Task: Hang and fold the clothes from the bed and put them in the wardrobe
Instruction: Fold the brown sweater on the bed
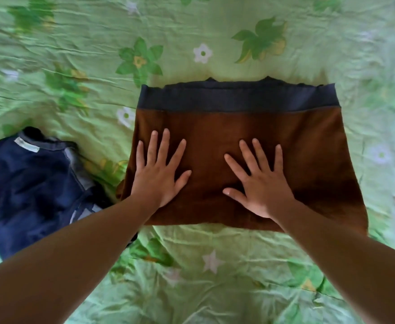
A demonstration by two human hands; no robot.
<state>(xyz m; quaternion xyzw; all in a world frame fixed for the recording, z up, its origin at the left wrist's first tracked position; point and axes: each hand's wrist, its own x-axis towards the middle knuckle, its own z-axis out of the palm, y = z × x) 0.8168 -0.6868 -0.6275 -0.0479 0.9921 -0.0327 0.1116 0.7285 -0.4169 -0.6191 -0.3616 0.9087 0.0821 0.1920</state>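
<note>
While pressing flat on folded brown garment [285, 148]: left hand [159, 176], right hand [262, 185] released, fingers spread, gripping nothing. Navy garment [28, 183] crumpled alongside on green bedsheet [215, 277].

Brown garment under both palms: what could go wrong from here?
1. A dark blue band shows past the brown garment's far edge, so the next fold may come out uneven.
2. The left hand and right hand press it flat on a wrinkled bed sheet; smoothing could bunch the cloth.
3. The navy garment lies close by the left forearm and might get snagged.
</note>
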